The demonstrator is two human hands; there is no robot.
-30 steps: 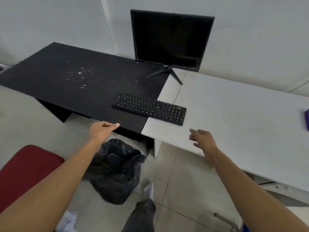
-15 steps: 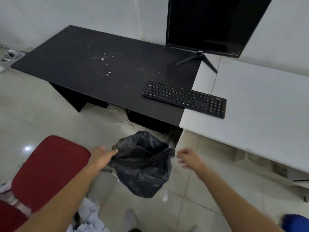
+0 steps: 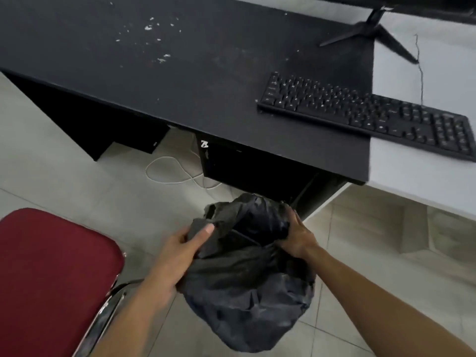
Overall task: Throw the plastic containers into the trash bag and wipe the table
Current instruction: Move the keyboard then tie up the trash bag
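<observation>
Gripping one trash bag [image 3: 247, 300] by its rim, two hands: left hand [image 3: 177, 256], right hand [image 3: 296, 235]; one chair [image 3: 51, 274] nearby.

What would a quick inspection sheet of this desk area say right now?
Surface: black table with white crumbs on its far part; white table adjoins on the right.
Job's things: trash bag in front of the table; plastic containers and cloth, nothing seen.
Clutter: keyboard straddling both tables; monitor stand behind it.
Hands: left hand and right hand grip opposite sides of the bag's mouth.
Cables: white cable looped on the floor under the black table; thin dark line, perhaps a cable, on the white table.
Surroundings: red chair at left; tiled floor.
</observation>
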